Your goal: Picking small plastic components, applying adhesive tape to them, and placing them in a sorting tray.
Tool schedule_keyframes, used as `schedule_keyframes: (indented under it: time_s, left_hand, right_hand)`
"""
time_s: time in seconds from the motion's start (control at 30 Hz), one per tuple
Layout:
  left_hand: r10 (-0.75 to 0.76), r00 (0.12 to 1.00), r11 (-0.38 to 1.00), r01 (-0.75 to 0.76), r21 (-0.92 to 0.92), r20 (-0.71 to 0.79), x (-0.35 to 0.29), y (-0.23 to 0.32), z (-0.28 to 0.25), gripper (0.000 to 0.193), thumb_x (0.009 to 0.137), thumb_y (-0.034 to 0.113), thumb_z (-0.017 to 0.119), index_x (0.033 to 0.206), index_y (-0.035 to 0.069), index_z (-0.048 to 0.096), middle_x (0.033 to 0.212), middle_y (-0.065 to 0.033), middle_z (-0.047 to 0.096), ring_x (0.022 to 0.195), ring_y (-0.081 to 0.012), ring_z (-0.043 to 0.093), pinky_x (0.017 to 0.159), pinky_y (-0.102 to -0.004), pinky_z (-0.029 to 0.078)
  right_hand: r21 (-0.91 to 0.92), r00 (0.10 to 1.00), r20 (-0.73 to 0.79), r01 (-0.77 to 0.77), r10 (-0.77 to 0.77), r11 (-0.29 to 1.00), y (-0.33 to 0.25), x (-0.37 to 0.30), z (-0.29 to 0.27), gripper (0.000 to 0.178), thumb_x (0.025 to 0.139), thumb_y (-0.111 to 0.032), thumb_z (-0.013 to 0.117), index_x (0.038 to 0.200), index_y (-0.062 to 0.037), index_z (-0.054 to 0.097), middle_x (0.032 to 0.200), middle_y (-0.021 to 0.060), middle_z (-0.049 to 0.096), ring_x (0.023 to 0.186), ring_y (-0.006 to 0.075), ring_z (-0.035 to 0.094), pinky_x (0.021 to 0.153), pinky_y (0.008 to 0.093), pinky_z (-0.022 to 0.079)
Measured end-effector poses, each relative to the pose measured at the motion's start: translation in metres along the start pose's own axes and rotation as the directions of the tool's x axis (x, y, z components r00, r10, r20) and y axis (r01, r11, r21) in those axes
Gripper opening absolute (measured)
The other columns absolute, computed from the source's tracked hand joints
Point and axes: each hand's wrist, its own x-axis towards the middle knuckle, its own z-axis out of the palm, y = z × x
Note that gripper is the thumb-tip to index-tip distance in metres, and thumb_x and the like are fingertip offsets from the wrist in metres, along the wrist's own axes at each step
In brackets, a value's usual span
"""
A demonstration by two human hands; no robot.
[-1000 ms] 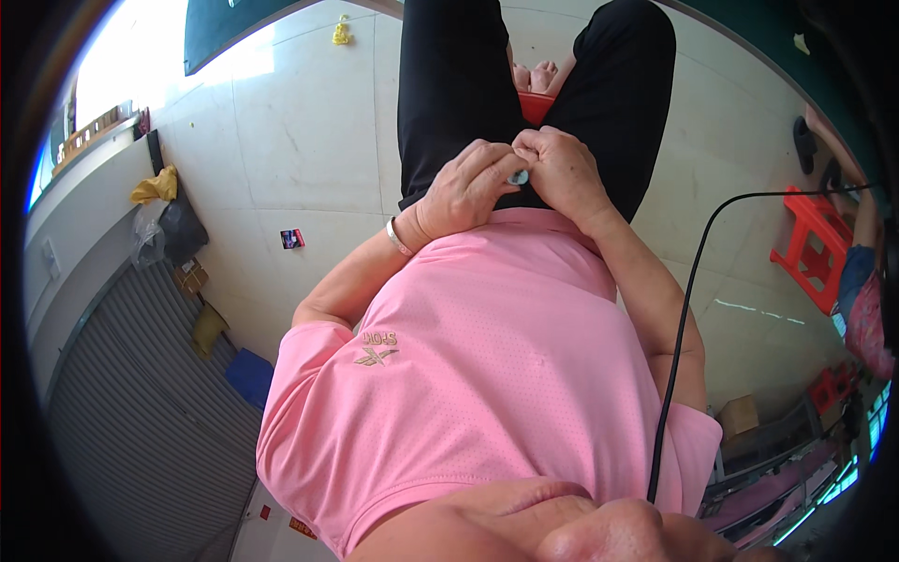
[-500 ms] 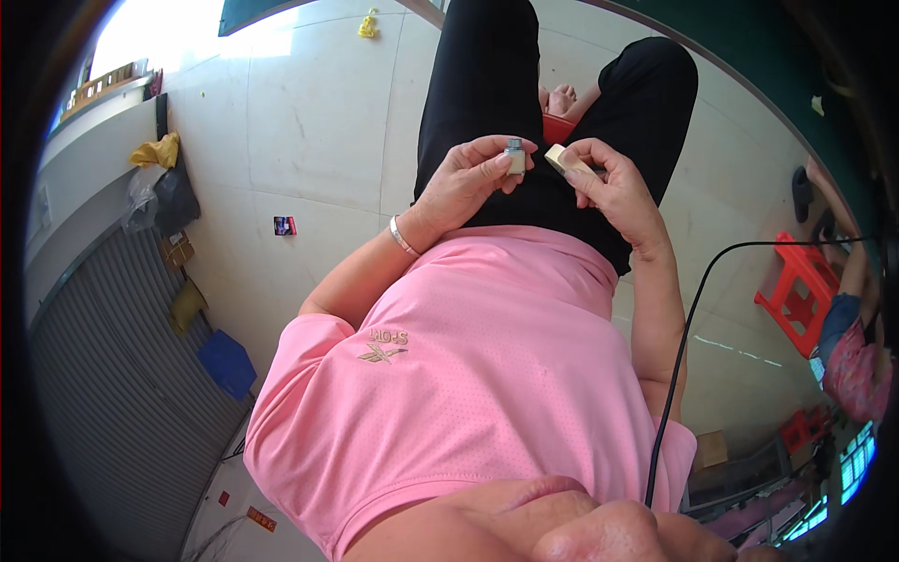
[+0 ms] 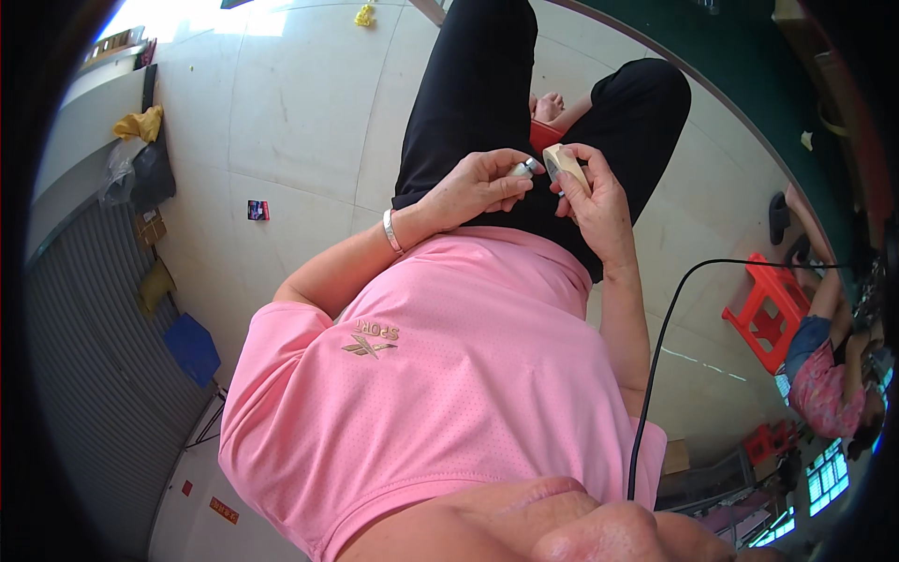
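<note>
In front of my lap, my left hand (image 3: 482,185) is closed around a small pale bottle (image 3: 525,169). Its silvery-grey end points up to the right; fingers cover most of the body. My right hand (image 3: 601,204), just to the right, grips a cream-coloured piece (image 3: 569,165) between thumb and fingers. The side of that piece facing the bottle looks hollow, but its exact kind cannot be made out. A narrow gap separates the two things. Both are held above my black trousers (image 3: 468,103).
A dark green tabletop (image 3: 655,23) curves across the upper right. A black cable (image 3: 688,281) hangs at my right. Farther right are a red stool (image 3: 768,314) and another person (image 3: 829,389). Bags (image 3: 150,173) and a blue panel (image 3: 192,349) stand by the left wall.
My left hand has tilted the bottle from upright toward the right. My right hand has turned the cream piece so its hollow side shows. The whole view has shifted slightly.
</note>
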Motion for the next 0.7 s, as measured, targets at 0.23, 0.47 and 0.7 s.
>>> schedule_keyframes:
  time_s: [0.23,0.47,0.7]
  left_hand:
    - [-0.013,0.999,0.984,0.004,0.181,0.048,0.002,-0.006,-0.004,0.021,0.1,0.013,0.055,0.117,0.002,0.058,0.076,0.0049,0.049,0.064,-0.0036,0.043,0.059,-0.0192,0.039]
    - [0.061,0.993,0.997,-0.065,0.044,0.097,0.005,-0.013,-0.004,0.032,0.095,0.005,0.056,0.126,0.002,0.053,0.086,0.0021,0.047,0.073,-0.0044,0.043,0.065,-0.0198,0.04]
    - [-0.023,0.984,0.995,0.039,-0.088,0.174,0.007,-0.008,-0.013,0.05,0.095,0.004,0.056,0.143,0.001,0.043,0.096,-0.0022,0.056,0.077,-0.0072,0.05,0.073,-0.0225,0.047]
  right_hand:
    - [0.089,0.999,-0.013,-0.044,0.045,0.995,0.0,0.007,-0.005,0.068,0.094,-0.012,0.064,0.151,-0.0081,0.027,0.082,0.0089,0.068,0.055,0.0097,0.056,0.053,0.0234,0.046]
    - [0.177,0.998,0.056,-0.047,0.038,0.983,0.01,0.004,-0.006,0.091,0.085,-0.007,0.073,0.156,-0.0125,0.016,0.084,0.0088,0.069,0.062,0.008,0.057,0.055,0.0223,0.046]
    - [0.219,0.999,0.028,-0.024,0.018,0.976,0.005,0.0,-0.008,0.092,0.082,-0.005,0.076,0.155,-0.015,0.021,0.087,0.0079,0.069,0.071,0.0086,0.061,0.057,0.0211,0.047]
